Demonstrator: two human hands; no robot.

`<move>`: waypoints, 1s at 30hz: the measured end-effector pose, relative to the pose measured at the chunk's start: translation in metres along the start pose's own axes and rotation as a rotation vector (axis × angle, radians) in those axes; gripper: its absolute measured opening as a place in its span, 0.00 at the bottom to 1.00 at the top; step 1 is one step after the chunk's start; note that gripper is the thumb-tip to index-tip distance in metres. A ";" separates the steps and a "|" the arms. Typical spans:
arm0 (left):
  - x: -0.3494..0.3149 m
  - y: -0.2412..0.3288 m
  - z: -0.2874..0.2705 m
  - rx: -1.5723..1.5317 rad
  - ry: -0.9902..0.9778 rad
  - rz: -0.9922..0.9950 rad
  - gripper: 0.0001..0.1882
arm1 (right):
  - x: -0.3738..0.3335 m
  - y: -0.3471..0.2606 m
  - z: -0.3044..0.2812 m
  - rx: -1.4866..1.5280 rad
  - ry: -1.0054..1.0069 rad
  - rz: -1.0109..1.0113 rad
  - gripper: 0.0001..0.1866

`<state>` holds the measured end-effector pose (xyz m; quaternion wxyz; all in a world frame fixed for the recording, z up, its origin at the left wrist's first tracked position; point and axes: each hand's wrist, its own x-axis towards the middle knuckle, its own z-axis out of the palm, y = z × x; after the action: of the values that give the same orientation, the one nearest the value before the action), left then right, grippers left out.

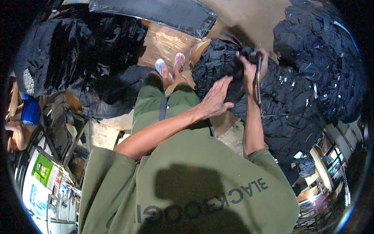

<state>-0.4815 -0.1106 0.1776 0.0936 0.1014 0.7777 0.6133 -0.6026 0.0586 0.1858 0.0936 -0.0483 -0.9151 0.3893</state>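
Note:
My left hand (215, 97) is stretched flat with its fingers together and thumb apart, over the near edge of a black cloth bundle (210, 64). It holds nothing. To its right, my right hand (250, 74) is wrapped round a dark handheld tool (246, 51), whose kind I cannot make out. A thin dark cord (258, 91), partly twisted, runs down from that hand along my wrist. Beneath and beside the right hand lies a large heap of black garments (292, 101) with small white tags. Where the tool meets the cloth is too dark to tell.
Another black garment pile (78, 50) rises on the left. A long, black wrapped bundle (156, 13) lies at the far side. My sandalled feet (170, 69) stand on a worn brown floor (165, 41). At the left edge another person's arm (17, 134) shows beside blue cloth (30, 111).

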 end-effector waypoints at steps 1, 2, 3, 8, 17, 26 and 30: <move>0.007 0.005 0.003 0.071 0.069 -0.041 0.32 | 0.012 -0.017 0.009 -0.019 0.028 0.004 0.32; 0.013 0.005 0.003 0.156 0.082 -0.097 0.32 | 0.022 -0.032 0.017 -0.010 0.003 0.133 0.33; 0.020 0.002 -0.002 0.211 0.098 -0.090 0.30 | 0.033 -0.044 0.026 0.034 0.005 0.120 0.34; 0.051 -0.032 -0.042 0.157 0.003 -0.303 0.18 | 0.063 -0.043 0.056 0.154 -0.053 0.164 0.37; 0.088 -0.035 -0.181 0.240 -0.333 -0.351 0.19 | 0.113 -0.039 0.121 0.313 -0.248 0.106 0.33; 0.106 -0.067 -0.320 0.439 0.045 -0.160 0.11 | 0.181 -0.170 0.178 -0.065 -0.500 -0.177 0.24; 0.136 -0.088 -0.444 0.524 0.225 -0.133 0.15 | 0.183 -0.172 0.180 -0.059 -0.499 -0.196 0.24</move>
<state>-0.7362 -0.5082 0.1913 0.0172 0.0023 0.9201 0.3913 -0.8217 -0.1577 0.2122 -0.0991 0.1352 -0.9212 0.3512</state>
